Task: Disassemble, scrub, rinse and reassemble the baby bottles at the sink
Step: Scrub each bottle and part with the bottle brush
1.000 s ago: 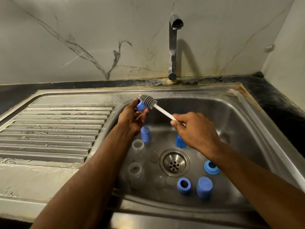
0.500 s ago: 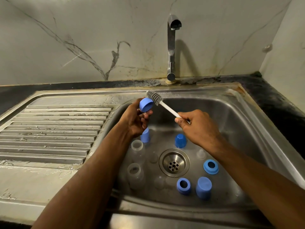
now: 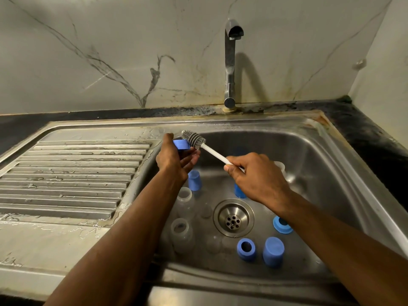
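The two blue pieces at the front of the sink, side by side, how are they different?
The left blue ring shows a dark round hole on top; the right blue cap has a closed, smooth top. The blue cap stands taller than the blue ring. Both are the same blue and rest on the sink floor, apart from each other.
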